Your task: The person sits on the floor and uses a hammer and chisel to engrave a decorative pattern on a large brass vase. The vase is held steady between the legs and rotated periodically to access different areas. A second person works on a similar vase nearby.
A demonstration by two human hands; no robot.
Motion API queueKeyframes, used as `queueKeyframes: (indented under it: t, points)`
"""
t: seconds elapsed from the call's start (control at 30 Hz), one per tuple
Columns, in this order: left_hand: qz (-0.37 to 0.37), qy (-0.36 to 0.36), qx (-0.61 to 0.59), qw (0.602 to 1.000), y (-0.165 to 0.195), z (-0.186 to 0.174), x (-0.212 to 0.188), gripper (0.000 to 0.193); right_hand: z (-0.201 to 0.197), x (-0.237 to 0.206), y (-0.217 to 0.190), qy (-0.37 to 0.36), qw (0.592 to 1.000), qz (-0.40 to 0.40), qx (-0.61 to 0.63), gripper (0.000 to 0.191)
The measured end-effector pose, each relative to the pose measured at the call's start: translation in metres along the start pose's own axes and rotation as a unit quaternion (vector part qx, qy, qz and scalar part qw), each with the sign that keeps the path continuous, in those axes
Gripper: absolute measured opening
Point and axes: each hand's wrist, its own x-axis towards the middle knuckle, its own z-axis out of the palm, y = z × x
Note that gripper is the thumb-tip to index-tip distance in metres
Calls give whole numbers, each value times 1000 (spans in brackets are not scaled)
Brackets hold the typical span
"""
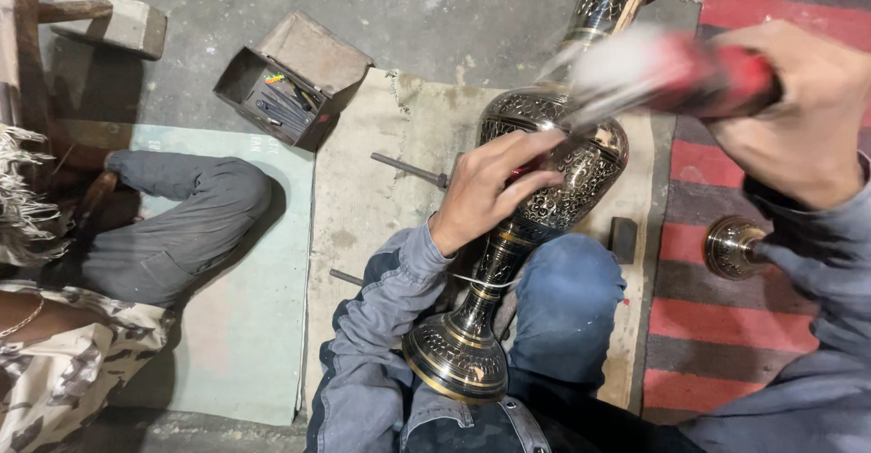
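One view only, head-worn, looking steeply down onto the wearer's own lap and the grey concrete floor [435, 18] beyond. Very close in: the tall engraved black-and-brass metal vase [553, 190] lies across the blue-trousered knees mid-frame, its foot nearest the lens. The right hand [807, 117] sits near the camera, upper right, large and motion-blurred. A second seated person's grey-trousered leg [181, 217] enters at the left edge. No other view to compare.
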Motion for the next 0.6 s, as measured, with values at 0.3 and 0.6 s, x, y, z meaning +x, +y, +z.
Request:
queueKeyframes:
  t: [0.3,0.6]
  points:
    - [-11,-42,-32,999,-8,-3,4,44,-5,-23,9,-37,998,46,-38,19]
    - [-42,51,-5,998,-3,10,-3,46,-2,2,0,-50,965,177,188,18]
